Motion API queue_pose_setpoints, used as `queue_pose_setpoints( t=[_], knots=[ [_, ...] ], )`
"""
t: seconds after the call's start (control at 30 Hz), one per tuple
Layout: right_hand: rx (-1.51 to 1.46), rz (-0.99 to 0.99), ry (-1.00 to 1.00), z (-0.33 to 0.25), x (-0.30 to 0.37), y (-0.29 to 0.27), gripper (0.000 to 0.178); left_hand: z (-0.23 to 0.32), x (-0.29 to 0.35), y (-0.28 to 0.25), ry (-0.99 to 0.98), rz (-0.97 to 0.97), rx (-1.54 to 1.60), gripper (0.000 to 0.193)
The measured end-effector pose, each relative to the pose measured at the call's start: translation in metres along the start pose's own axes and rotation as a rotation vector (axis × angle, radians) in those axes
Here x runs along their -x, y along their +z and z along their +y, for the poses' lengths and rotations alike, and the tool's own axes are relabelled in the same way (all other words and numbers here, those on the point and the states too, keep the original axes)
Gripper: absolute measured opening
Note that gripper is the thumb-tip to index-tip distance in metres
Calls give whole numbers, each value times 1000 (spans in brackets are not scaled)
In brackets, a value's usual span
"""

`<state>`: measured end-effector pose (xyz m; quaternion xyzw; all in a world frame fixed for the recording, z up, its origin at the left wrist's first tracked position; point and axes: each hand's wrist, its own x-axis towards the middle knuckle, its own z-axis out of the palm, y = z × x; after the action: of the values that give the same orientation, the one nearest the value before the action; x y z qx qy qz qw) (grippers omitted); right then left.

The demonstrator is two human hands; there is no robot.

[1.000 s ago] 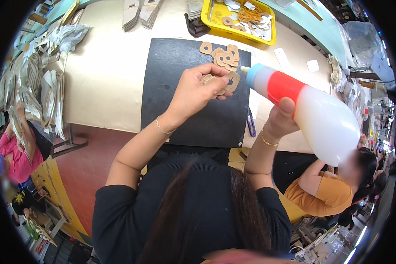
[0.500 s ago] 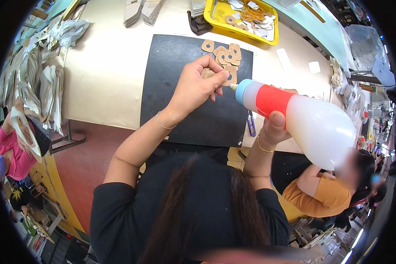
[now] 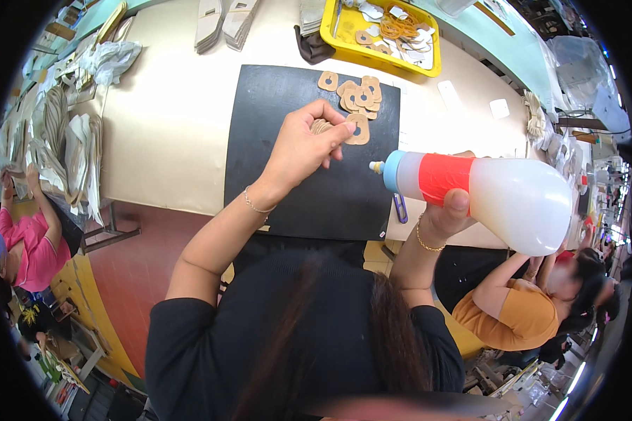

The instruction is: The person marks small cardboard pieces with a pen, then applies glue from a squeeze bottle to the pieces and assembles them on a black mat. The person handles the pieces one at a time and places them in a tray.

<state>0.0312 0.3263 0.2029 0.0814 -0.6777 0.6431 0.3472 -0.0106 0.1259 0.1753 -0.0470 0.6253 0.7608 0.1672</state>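
Note:
My left hand point(image 3: 300, 149) is closed over the black mat. Its thumb and finger pinch one tan, rounded-square piece with a hole point(image 3: 360, 139), and a stack of similar tan pieces point(image 3: 320, 127) sits inside the curled fingers. My right hand point(image 3: 451, 216) is wrapped round a large translucent squeeze bottle point(image 3: 523, 196) with a red band and a blue cap. The bottle lies nearly level, its nozzle pointing left and apart from the pinched piece. Just beyond my left hand, a loose pile of tan pieces point(image 3: 366, 97) rests on the mat, with a single piece point(image 3: 328, 81) beside it.
The black mat point(image 3: 288, 203) covers the table's near middle. A purple-handled cutter point(image 3: 400, 208) lies at its right edge. Behind stands a yellow tray point(image 3: 386, 63) of rubber bands and scraps. Flat stacks point(image 3: 240, 24) lie at the far left. Other people sit at both sides.
The bottle and my right hand have drawn back to the right, so the nozzle has left the pinched piece. My left hand has shifted slightly left with its pieces.

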Motion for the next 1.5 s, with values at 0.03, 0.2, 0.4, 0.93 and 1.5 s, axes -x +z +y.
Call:
queue_pose_setpoints(
  t=[0.03, 0.2, 0.4, 0.93, 1.5],
  knots=[
    [-10, -8, 40, 0, 1, -3, 66, -3, -7, -3, -2, 15, -62, 16],
    [76, 28, 83, 7, 9, -10, 67, -12, -61, -16, -20, 65, -220, 22],
    [90, 15, 61, 3, 7, -19, 65, -6, -90, -29, -63, 111, -320, 28],
    [7, 68, -118, 6, -15, 20, 52, 19, -4, -5, -40, -107, 101, 26],
    [73, 58, -176, 3, -16, 19, 52, 23, 7, 6, 46, -20, 157, 21]
  ],
)
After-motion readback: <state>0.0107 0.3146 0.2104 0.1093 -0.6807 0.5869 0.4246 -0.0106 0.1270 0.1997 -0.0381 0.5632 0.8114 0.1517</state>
